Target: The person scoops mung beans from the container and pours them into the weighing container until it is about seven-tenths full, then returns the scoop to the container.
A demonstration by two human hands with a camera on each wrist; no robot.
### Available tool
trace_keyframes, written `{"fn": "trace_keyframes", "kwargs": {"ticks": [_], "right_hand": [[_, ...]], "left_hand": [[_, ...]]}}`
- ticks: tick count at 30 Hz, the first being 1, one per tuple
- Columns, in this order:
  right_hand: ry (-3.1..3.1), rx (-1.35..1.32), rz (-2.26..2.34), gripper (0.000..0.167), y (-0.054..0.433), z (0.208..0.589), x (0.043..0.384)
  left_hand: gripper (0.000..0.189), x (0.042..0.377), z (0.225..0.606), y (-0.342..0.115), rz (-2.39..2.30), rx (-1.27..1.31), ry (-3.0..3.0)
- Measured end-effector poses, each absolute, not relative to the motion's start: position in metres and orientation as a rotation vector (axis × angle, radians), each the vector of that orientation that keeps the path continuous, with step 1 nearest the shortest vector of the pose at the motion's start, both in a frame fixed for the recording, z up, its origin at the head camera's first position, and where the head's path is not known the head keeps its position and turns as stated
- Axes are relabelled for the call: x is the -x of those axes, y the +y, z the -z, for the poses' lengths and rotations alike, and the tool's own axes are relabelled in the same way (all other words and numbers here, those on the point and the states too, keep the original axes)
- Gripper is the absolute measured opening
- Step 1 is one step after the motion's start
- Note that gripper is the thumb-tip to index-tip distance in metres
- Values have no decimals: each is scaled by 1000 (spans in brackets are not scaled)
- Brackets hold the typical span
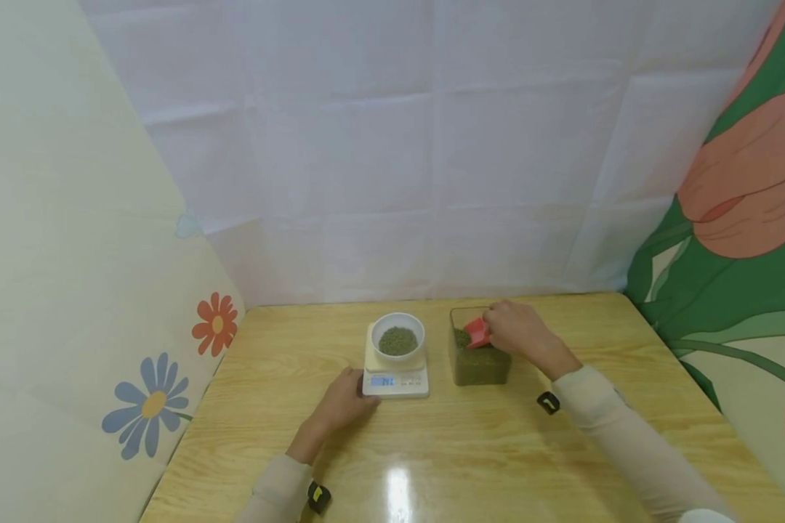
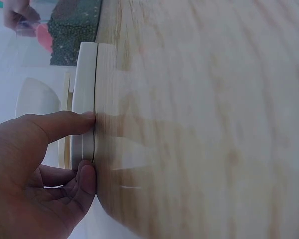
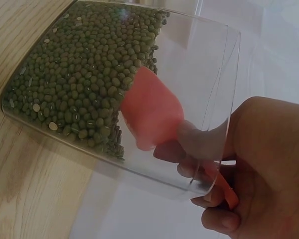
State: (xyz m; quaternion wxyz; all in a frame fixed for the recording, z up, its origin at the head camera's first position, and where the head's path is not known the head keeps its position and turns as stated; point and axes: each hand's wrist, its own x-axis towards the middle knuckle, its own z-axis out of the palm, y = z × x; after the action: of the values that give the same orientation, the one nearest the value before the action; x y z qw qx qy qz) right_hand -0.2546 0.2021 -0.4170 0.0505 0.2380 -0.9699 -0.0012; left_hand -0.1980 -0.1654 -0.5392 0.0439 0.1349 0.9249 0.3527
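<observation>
A white kitchen scale [image 1: 395,385] with a lit display carries a white bowl [image 1: 419,328] of small green beans. My left hand [image 1: 343,401] holds the scale's near left corner. In the left wrist view its thumb [image 2: 65,124] lies along the scale's edge, with the other fingers curled at the adjoining side. My right hand [image 3: 259,164] grips the handle of a red scoop [image 3: 152,107], partly inside a clear square container [image 3: 224,64]. The scoop's front edge meets the mung beans [image 3: 84,64] that fill the container's lower part.
The container stands to the right of the scale on a wood-grain table [image 1: 432,450]. A white cloth [image 1: 392,160] hangs behind the table. Flower-patterned panels [image 1: 150,403] flank both sides. A black band tag [image 1: 548,402] hangs by the right wrist.
</observation>
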Motion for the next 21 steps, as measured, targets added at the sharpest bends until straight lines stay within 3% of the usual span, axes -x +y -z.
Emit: {"fn": "trace_keyframes", "kwargs": {"ticks": [21], "right_hand": [[-2916, -741, 8, 9, 197, 422, 257]], "left_hand": [[49, 198, 537, -165, -1094, -411, 2811]]}}
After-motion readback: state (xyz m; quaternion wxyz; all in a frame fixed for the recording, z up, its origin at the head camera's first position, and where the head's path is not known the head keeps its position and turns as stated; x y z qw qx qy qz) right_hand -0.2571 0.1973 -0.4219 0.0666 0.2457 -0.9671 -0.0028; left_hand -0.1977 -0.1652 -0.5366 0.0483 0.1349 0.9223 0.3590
